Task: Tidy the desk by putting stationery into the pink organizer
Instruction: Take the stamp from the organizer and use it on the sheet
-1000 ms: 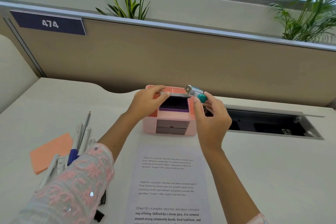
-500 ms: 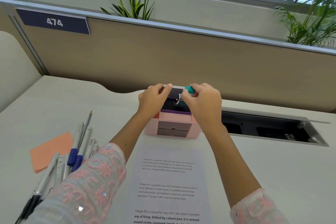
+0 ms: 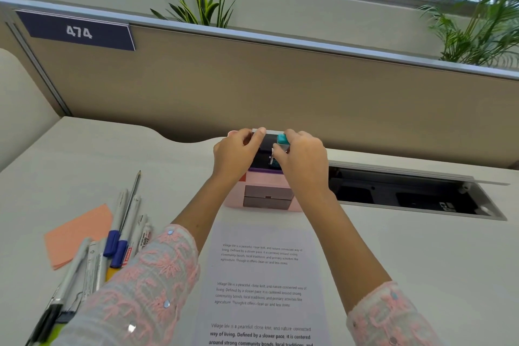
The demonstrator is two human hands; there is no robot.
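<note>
Both arms reach forward over the pink organizer [image 3: 264, 181] at the bench's [image 3: 421, 247] far edge. The right hand [image 3: 302, 161] pinches a teal-capped object [image 3: 282, 140] above its dark top compartment; the left hand [image 3: 237, 153] curls on a flat strip [image 3: 271, 131] at its rim.

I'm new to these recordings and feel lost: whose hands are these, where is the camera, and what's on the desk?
There is no machine here: a person wears a camera on the head, looking down at their own hands. The left hand holds the back edge of the pink organizer; the right hand lowers a small teal-topped item into its open top. On the desk lie pens and markers, an orange notepad and a printed sheet.
</note>
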